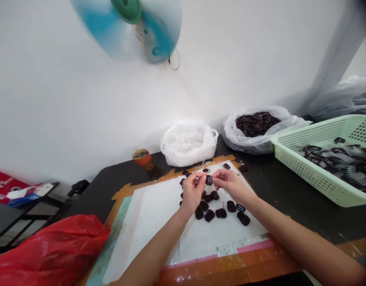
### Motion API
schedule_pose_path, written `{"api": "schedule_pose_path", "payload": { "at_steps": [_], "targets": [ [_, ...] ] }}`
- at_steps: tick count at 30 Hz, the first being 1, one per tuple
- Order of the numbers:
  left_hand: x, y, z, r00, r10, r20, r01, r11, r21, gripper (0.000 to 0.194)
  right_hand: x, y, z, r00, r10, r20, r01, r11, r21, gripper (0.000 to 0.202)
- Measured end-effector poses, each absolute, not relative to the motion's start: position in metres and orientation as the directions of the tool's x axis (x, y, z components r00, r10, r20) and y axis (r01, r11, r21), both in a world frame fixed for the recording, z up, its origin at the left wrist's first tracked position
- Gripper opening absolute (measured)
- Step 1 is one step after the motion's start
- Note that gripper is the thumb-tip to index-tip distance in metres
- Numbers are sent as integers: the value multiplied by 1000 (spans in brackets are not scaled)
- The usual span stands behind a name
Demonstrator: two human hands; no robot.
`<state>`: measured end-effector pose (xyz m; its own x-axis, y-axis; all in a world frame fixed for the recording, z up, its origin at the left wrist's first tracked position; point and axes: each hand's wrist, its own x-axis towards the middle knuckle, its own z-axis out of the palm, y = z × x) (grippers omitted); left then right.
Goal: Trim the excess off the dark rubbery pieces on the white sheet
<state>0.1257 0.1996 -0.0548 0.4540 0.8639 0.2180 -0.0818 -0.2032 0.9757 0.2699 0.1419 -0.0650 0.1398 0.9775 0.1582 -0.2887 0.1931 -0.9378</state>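
Note:
Between my two hands, above the white sheet (153, 214), is a small dark glossy plastic piece (209, 180) with a pale shape on its face. My left hand (193, 190) pinches it from the left with thumb and forefinger. From the right, the fingertips of my right hand (227, 182) are pressed together at its edge. Several similar dark rounded pieces (221, 213) lie on the sheet below and around my hands. One piece near my right forearm (240, 207) shows a pale bluish outline. Some pieces are partly hidden behind my left hand.
A white plastic bag (188, 145) holds pale pieces; another bag (230, 131) holds dark ones. At right stands a green basket (314, 180) of mixed pieces. An orange pot (142, 159) sits at the back, a red bag (60, 250) at left, a spinning fan (153, 35) above.

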Motion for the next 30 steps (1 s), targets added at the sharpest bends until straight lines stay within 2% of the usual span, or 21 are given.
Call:
{"api": "schedule_pose_path", "payload": {
  "at_steps": [5,8,10,13,16,20,24,27,30],
  "targets": [
    [125,201,-56,437,838,327,9,-367,930,20,271,141,-65,127,975,182,-328,214,-920,23],
    [124,199,-55,390,813,432,117,-509,853,18,269,139,-61,156,975,159,-267,197,-943,24],
    [123,197,-55,359,758,545,185,-630,754,15,267,139,-60,204,970,131,-213,175,-961,26],
    [122,193,-57,368,588,720,255,-809,530,10,265,140,-61,251,962,110,-208,164,-964,27],
    [122,190,-58,401,500,768,324,-861,392,13,263,142,-65,281,951,131,-183,187,-965,27],
    [121,190,-53,433,548,716,438,-822,364,11,257,141,-71,324,921,218,-67,252,-965,24],
    [119,190,-46,474,589,654,477,-797,371,9,249,138,-73,341,897,281,23,290,-957,23],
    [120,190,-45,442,579,685,479,-798,366,10,246,138,-72,343,893,292,12,307,-952,25],
    [121,189,-48,353,593,724,470,-781,411,9,246,139,-73,350,898,266,-103,319,-942,26]
  ]
}}
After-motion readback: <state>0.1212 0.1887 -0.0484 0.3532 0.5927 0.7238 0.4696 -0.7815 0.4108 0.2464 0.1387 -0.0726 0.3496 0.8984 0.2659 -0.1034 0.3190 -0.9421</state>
